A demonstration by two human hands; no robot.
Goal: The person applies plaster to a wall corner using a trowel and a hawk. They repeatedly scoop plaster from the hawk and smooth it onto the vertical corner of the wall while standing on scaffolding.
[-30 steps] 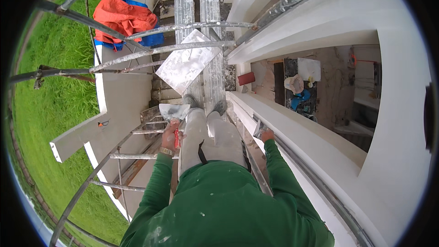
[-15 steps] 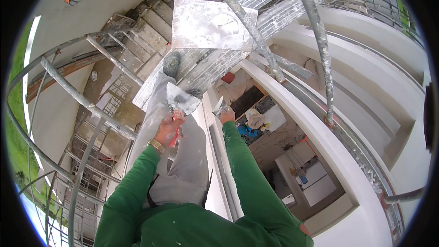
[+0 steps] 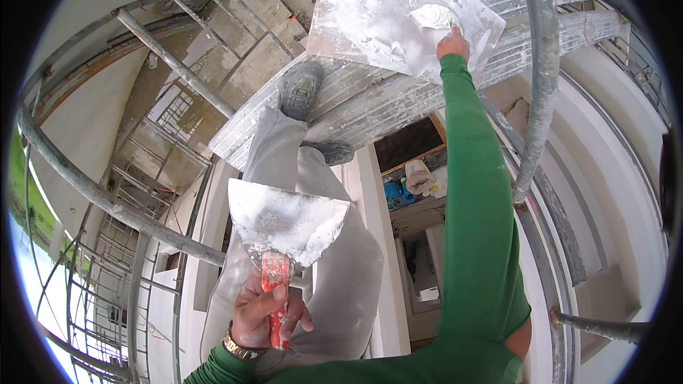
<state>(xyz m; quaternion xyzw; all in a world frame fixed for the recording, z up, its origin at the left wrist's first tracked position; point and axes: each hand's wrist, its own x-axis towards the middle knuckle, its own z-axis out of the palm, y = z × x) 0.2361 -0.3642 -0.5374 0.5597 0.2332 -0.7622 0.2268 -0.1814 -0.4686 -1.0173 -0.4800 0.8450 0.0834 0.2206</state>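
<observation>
My left hand (image 3: pixel 267 309) is closed around the red handle of a wide putty knife (image 3: pixel 288 220), whose broad blade is smeared with white paste and points away from me. Stretched far forward, my right hand (image 3: pixel 453 46) is closed at the white putty (image 3: pixel 435 17) on a pale, paste-covered board (image 3: pixel 345 28). It grips a smaller putty knife, whose blade cannot be made out clearly against the putty. The board lies across ribbed metal planks (image 3: pixel 363 110) beyond my shoes.
My shoes (image 3: pixel 300 91) stand on the planks. Curved scaffold tubes (image 3: pixel 131 213) run along my left, and an upright tube (image 3: pixel 542 78) rises right of the board. Below on the right, a bucket (image 3: pixel 420 176) and blue items (image 3: pixel 397 194) lie inside an opening between white walls.
My right hand has reached forward from beside my leg to the putty on the board. My left hand and its wide putty knife have come nearer to my body. My view has shifted.
</observation>
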